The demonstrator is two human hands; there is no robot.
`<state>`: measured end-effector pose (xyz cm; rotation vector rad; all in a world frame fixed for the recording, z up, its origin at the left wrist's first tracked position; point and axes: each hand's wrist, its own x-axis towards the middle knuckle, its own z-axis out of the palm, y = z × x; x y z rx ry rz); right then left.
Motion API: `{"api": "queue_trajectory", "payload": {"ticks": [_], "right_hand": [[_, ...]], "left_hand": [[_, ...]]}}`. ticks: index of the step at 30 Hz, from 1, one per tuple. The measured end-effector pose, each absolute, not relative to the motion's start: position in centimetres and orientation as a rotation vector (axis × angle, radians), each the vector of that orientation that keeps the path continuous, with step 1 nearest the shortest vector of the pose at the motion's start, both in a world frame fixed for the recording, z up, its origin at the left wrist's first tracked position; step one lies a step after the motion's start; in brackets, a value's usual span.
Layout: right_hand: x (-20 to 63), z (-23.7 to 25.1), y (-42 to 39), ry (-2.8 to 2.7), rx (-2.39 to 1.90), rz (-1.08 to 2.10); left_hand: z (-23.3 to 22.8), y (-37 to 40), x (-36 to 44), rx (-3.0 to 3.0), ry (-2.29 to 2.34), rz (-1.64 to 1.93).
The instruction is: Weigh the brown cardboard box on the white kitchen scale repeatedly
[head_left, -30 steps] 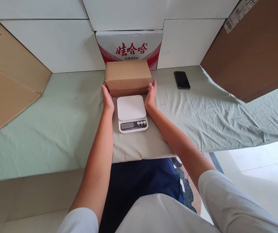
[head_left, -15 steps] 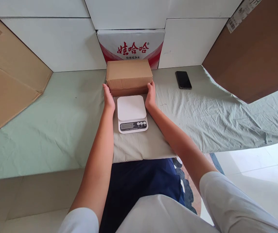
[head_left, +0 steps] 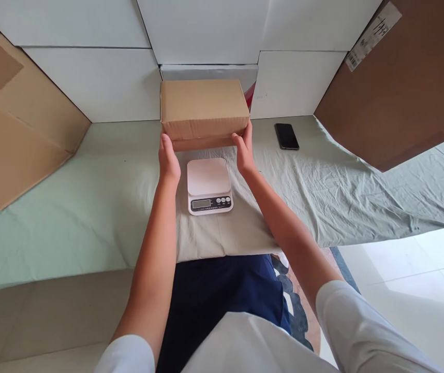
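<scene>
A plain brown cardboard box (head_left: 205,106) is gripped between my two hands, above and behind the scale. My left hand (head_left: 168,159) closes on its lower left corner, thumb up along the front. On the lower right corner, my right hand (head_left: 245,149) has its thumb against the front face and its fingers around the side, partly hidden. The box appears raised off the cloth. Just in front of it, between my wrists, a white digital kitchen scale (head_left: 208,178) lies flat on the cloth, its display and buttons facing me. Nothing rests on its platform.
Green-grey cloth (head_left: 129,202) covers the table. A black phone (head_left: 286,136) lies to the right. Large cardboard sheets or boxes stand at left (head_left: 24,134) and right (head_left: 404,88). Behind are white boxes (head_left: 93,83) and a mostly hidden red-and-white printed carton (head_left: 250,93).
Both hands have lifted the brown box, which now looks larger and hides most of the printed carton behind. The camera view has shifted slightly. Scale and phone stay in place.
</scene>
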<state>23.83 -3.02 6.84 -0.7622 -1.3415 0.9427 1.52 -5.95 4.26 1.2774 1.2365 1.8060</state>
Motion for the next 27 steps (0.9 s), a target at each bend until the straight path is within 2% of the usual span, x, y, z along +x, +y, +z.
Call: {"api": "queue_trajectory", "payload": {"ticks": [4,9,20,27], "right_hand": [[24.7,8.1,-7.9,-1.423,-0.732,0.936],[25.9,5.4,-12.7,-1.424,-0.737,0.963],[25.6,3.2,-13.9,-1.387,-0.831,0.935],[25.6,2.5,-14.5,-1.376,-0.829,0.898]], "left_hand": [[5.5,-11.1,2.1,1.34,1.27,1.873],[3.1,-15.1,3.0,1.31,1.338,1.917],[1.6,-16.7,4.6,1.25,1.517,2.072],[0.8,-16.7,4.8,1.177,1.571,2.05]]}}
